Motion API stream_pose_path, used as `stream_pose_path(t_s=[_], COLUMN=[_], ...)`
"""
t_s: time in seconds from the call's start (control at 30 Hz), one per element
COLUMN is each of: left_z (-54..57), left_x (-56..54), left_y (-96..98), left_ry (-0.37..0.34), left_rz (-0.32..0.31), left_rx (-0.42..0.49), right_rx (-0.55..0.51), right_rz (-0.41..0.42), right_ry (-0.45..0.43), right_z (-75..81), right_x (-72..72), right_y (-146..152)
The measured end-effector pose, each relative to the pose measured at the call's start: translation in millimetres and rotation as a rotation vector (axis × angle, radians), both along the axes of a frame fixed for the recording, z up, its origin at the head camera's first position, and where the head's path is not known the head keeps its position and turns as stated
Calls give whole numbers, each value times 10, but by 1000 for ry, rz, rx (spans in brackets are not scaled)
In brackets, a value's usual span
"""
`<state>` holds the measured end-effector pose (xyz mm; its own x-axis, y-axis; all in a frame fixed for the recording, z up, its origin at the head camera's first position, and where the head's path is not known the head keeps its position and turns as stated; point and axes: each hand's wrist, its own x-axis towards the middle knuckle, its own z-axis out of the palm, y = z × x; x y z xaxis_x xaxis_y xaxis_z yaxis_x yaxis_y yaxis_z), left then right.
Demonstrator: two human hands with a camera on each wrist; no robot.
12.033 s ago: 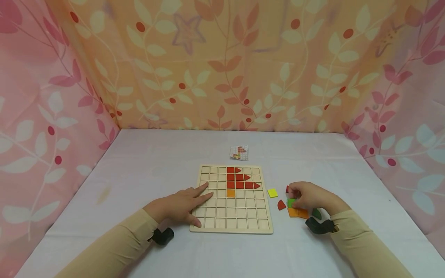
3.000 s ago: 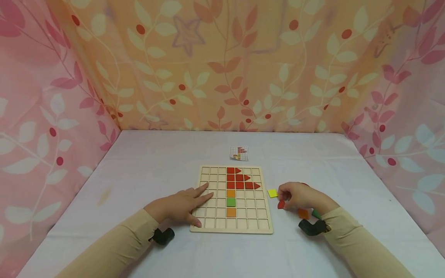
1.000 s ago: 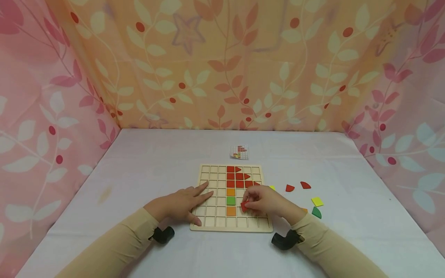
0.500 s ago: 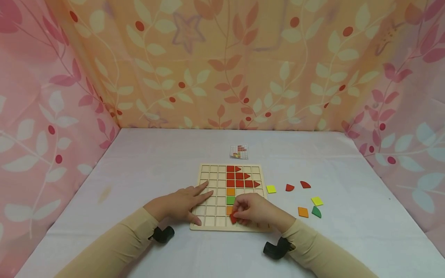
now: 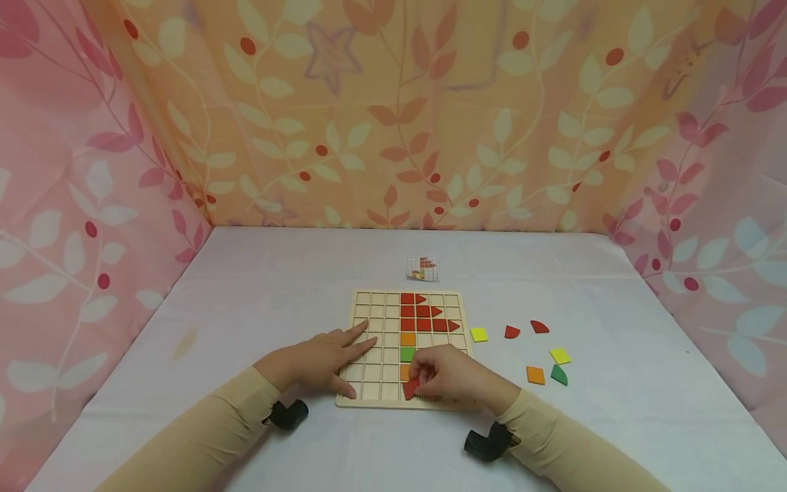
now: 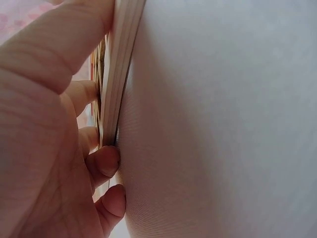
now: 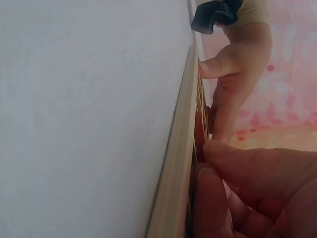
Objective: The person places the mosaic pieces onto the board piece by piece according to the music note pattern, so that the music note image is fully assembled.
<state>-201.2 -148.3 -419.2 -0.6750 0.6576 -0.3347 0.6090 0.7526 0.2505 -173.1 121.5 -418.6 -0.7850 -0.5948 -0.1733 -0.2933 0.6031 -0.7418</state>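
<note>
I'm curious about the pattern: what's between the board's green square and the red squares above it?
An orange square tile on the wooden grid board, in the head view.

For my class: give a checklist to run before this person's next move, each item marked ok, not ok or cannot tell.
1. Left hand resting on grid board: ok.
2. Right hand touching red piece: ok.
3. Red piece fully seated in a cell: cannot tell, partly covered.
4. Pattern card uncovered beyond the board: ok.
5. Every piece on the board: not ok, six loose pieces lie right of it.
</note>
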Motion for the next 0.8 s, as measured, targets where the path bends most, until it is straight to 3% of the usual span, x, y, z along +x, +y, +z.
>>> stream_pose_path(t_s=[0.57, 0.8], left_z=[5, 5], left_x=[-5, -8], left_y=[-3, -5], left_ry=[5, -8], left_rz=[-1, 1], left_rx=[-6, 6], right_rx=[12, 26], right_rz=[20, 7], right_ry=[75, 10], right_z=[8, 39], right_x=[14, 5], right_y=[-61, -18])
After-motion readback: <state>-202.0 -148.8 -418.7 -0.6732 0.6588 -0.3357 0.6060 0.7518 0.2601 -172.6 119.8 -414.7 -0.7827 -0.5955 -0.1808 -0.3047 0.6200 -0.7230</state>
